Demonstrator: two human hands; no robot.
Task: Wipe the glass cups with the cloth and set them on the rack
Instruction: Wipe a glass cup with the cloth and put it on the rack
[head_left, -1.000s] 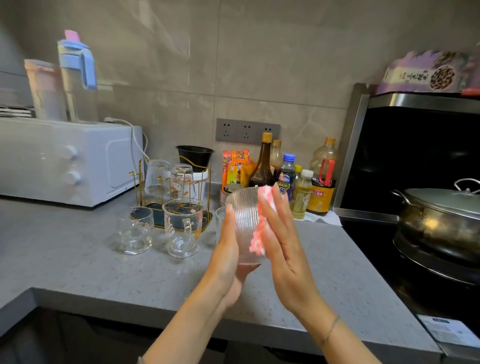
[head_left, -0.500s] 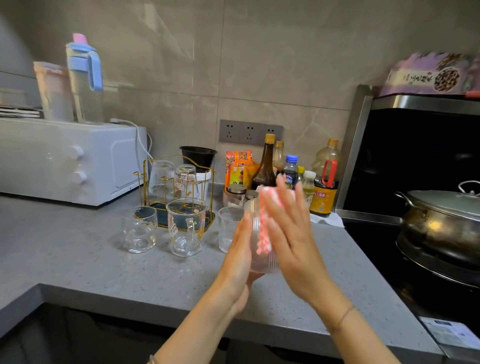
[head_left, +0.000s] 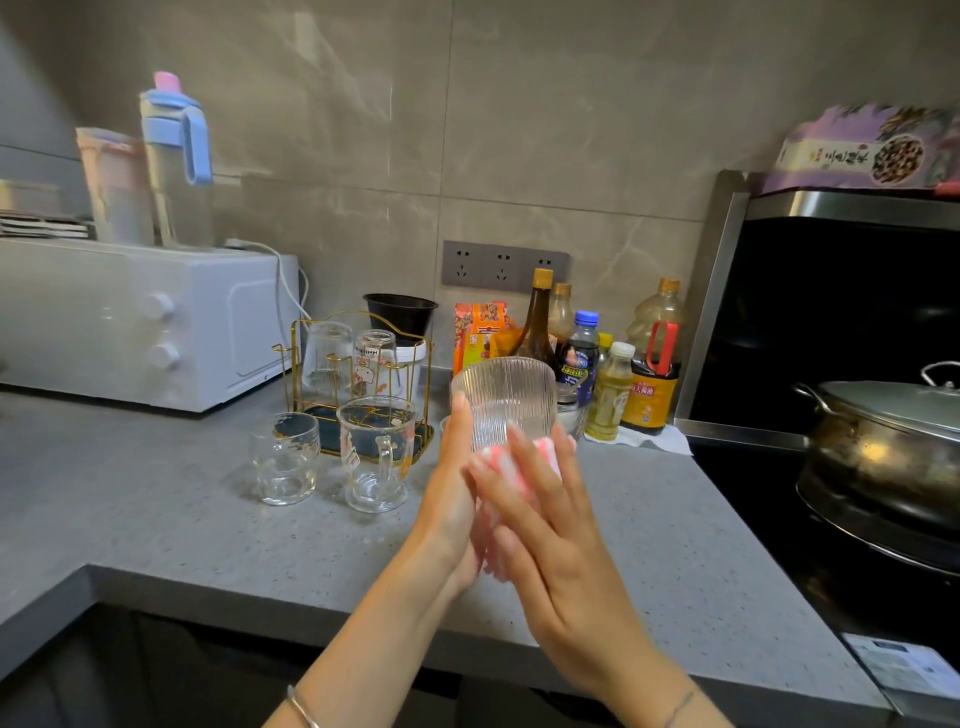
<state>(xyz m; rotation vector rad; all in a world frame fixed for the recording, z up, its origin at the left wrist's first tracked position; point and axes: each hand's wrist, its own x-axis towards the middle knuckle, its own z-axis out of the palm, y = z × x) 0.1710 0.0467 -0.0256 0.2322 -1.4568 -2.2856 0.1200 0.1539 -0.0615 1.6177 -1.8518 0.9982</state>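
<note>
Both hands were raised together above the near edge of the grey counter (head_left: 156, 519), closed in on one ribbed glass cup (head_left: 506, 400). The left hand (head_left: 452, 499) held the cup from its left side and from underneath, thumb lying up along the ribbed wall, so the cup stood upright in the air with its open mouth on top; how the other fingers lay behind the glass could not be seen. The right hand (head_left: 550, 540) pressed a pink and white cloth (head_left: 524, 462) against the cup's lower part, its fingers straight and a little spread over the cloth, the palm facing the left hand. To the left of the hands and a little beyond them, two more cups stood upright on the counter: a handled mug (head_left: 376, 452) nearer the left hand and a small rounded cup (head_left: 284, 457) further left. Just behind those two stood the gold wire rack (head_left: 332, 436), with a plain glass (head_left: 327, 358) and a printed glass (head_left: 375, 364) turned mouth down on it side by side. Beyond the hands, against the tiled wall, was a cluster of sauce bottles (head_left: 597, 374), and far to the left a white microwave (head_left: 145, 322). Off to the right of the right hand a lidded metal pot (head_left: 883, 441) sat on the dark stove
</note>
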